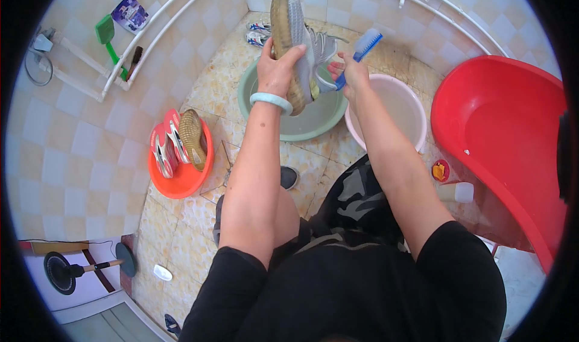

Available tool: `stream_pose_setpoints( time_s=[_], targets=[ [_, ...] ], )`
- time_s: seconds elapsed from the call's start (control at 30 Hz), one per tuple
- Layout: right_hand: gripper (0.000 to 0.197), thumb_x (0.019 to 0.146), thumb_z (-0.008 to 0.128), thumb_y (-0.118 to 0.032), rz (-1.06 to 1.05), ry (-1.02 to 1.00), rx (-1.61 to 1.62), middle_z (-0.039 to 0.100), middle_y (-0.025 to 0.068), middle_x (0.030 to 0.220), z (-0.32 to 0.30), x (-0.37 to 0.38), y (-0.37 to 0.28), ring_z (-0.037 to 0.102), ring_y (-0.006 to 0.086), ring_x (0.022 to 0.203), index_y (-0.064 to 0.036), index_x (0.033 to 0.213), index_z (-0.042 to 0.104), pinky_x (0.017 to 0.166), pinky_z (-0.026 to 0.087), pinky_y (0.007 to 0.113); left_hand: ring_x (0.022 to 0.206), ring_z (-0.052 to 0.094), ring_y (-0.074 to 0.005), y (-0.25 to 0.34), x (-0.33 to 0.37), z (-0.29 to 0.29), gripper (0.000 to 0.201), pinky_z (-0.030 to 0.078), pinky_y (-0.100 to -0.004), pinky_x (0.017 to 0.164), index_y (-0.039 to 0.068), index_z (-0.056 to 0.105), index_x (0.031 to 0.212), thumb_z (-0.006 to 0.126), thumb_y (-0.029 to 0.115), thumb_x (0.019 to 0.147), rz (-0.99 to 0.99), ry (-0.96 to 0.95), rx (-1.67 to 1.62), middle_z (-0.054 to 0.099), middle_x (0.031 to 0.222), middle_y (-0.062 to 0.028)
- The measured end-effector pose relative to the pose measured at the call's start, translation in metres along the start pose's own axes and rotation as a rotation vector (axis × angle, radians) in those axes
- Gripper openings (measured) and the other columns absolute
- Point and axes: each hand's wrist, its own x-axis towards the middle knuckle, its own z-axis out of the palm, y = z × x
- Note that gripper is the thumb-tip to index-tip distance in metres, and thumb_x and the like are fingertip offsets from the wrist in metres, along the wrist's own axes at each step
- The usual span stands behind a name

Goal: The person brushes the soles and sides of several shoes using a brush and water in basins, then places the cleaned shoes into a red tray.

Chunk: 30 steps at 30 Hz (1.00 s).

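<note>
One sneaker [291,28] pinched by left fingers [293,54] | right fingers [333,69] grip blue brush [366,47] | green basin [301,135], pink basin [423,115] below

I see both of the person's arms stretched forward, bare below the upper arm. The left forearm [250,167] runs almost straight out to the bare left hand [275,71], which is closed in a firm grip, back of the hand up, thumb [295,54] pressed across on the side nearer its partner. Just to the right, the bare right hand [353,72] is turned inward, fingers curled, its forearm [386,137] slanting in from lower right.
</note>
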Motion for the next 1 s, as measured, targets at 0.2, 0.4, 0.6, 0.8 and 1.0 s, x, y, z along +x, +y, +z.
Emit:
stream_pose_setpoints(
  time_s=[0.2,0.4,0.6,0.8,1.0],
  targets=[
    [0.034,0.092,0.047,-0.032,0.075,-0.199,-0.218,0.056,0.0130,0.101,0.019,-0.033,0.010,0.056,0.0237,0.084,-0.0068,0.114,0.055,0.066,0.046,0.035,0.093,0.059,-0.0209,0.002,-0.001,-0.010,0.069,0.048,-0.0311,0.083,-0.005,0.042,0.125,0.073,0.014,0.066,0.146,0.037,-0.038,0.058,0.109,-0.0154],
    [0.042,0.092,0.046,-0.040,0.075,-0.095,0.056,0.058,0.0082,0.111,0.009,-0.012,0.014,0.056,0.0224,0.094,-0.0061,0.117,0.053,0.077,0.047,0.039,0.083,0.061,-0.0207,0.007,-0.013,0.044,0.054,0.049,-0.0311,0.079,0.000,0.051,0.110,0.069,0.009,0.060,0.324,0.205,0.192,0.063,0.094,-0.0136],
    [0.047,0.093,0.044,-0.042,0.005,-0.511,0.375,0.052,0.0100,0.120,0.017,-0.028,0.032,0.051,0.0259,0.110,-0.0104,0.128,0.044,0.094,0.042,0.040,0.102,0.048,-0.0382,-0.014,-0.034,0.062,0.091,0.038,-0.0449,0.091,0.002,0.033,0.131,0.075,0.030,0.055,0.367,0.218,0.644,0.050,0.107,-0.0229],
    [0.048,0.092,0.044,-0.041,0.045,-0.541,0.434,0.050,0.0098,0.123,0.005,-0.030,0.032,0.049,0.0262,0.112,-0.0107,0.130,0.041,0.096,0.041,0.040,0.106,0.043,-0.0369,-0.016,-0.040,0.072,0.094,0.032,-0.0446,0.095,-0.002,0.031,0.131,0.073,0.031,0.054,0.467,0.166,0.644,0.047,0.108,-0.0215],
    [0.050,0.092,0.045,-0.039,0.091,-0.573,0.456,0.049,0.0096,0.125,0.002,-0.037,0.036,0.047,0.0265,0.113,-0.0110,0.133,0.037,0.098,0.039,0.039,0.108,0.042,-0.0347,-0.010,-0.044,0.062,0.093,0.026,-0.0438,0.098,-0.001,0.032,0.131,0.072,0.029,0.053,0.450,0.058,0.636,0.047,0.109,-0.0199]
  ],
)
